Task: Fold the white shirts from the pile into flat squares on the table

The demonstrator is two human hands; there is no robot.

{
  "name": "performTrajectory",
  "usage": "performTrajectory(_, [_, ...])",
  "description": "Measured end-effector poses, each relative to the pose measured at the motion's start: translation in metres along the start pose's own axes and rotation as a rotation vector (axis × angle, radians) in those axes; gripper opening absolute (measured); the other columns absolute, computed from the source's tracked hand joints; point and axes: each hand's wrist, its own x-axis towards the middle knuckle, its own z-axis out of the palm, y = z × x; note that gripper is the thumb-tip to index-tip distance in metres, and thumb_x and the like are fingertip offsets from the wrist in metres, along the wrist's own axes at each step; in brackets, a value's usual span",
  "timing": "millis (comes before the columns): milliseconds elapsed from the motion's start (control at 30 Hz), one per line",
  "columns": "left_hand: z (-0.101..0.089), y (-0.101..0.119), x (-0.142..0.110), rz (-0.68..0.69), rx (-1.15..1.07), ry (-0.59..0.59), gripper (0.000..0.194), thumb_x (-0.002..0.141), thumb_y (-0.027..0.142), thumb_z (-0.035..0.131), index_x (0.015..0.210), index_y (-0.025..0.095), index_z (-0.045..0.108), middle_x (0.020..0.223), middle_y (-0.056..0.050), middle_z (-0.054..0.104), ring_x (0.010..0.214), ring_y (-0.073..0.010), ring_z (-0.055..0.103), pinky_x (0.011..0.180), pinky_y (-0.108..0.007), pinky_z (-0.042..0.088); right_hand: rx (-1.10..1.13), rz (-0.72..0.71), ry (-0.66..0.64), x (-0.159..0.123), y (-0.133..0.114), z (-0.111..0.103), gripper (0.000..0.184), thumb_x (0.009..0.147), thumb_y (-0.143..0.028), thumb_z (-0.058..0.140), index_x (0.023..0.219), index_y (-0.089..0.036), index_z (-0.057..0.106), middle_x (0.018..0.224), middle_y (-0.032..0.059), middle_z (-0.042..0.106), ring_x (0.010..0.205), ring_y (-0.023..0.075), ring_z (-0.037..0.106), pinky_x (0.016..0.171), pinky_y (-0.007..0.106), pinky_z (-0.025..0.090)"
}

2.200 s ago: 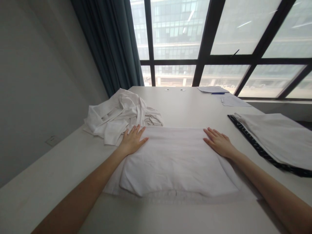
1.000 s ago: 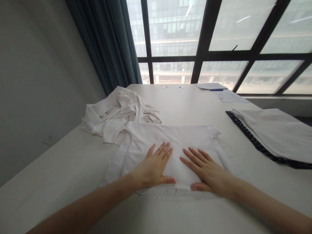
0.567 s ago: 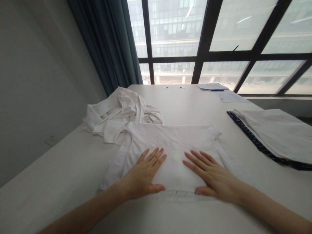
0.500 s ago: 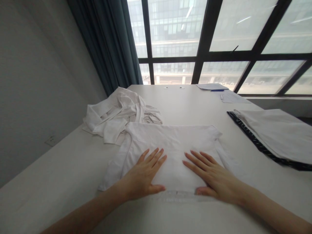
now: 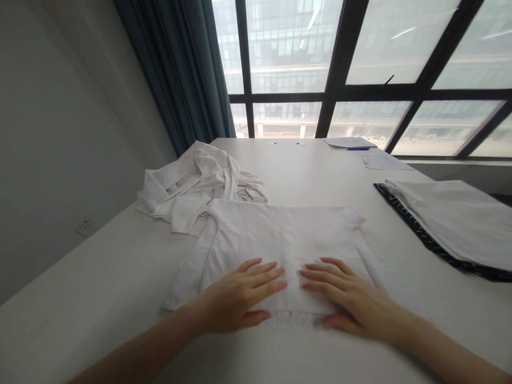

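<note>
Left hand (image 5: 238,297) and right hand (image 5: 352,300) just lie on the white garment (image 5: 285,230), gripping nothing. Crumpled fabric (image 5: 206,178) sits behind its left corner.

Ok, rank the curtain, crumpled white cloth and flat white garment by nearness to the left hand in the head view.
1. Flat white garment: directly under the left hand.
2. Crumpled white cloth: beyond, on the left.
3. Curtain: farthest, at back left.

White garment (image 5: 282,232), blue curtain (image 5: 186,69), black cloth (image 5: 430,244) (white-flecked)
</note>
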Motion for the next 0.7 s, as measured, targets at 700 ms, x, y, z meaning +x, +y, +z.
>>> performTrajectory(700, [-0.006,0.014,-0.002,0.243,0.275,0.536,0.008,0.089,0.011,0.060,0.089,0.016,0.066,0.093,-0.001,0.076,0.092,-0.0148,0.071,0.098,-0.031,0.052,-0.024,-0.152,0.230,0.001,-0.009,-0.003,0.012,0.097,-0.019,0.051,0.103,-0.017,0.061,0.126,0.0105,0.065,0.128,0.0177,0.051,0.114,0.041,0.032])
